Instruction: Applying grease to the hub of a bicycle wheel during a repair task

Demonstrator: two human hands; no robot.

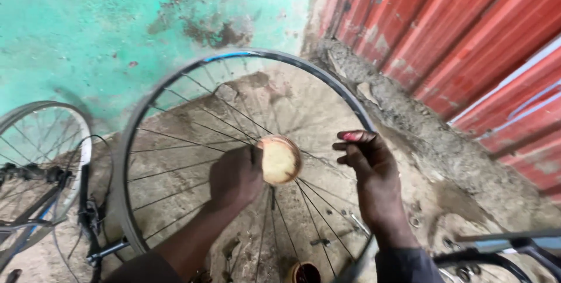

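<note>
The wheel (193, 142) stands upright in front of the person, above the dirt floor (421, 160), with a round tan hub cap or disc (280, 159) at its centre; if the supporting grip loosens, the wheel could tip or roll toward the bicycle (41, 183) at left, and fingers between spokes could be pinched. The left hand (235, 176) is closed at the hub beside the disc. The right hand (371, 169) rests at the rim, fingers half curled, grip loose; whether it clamps the rim cannot be told.
</note>
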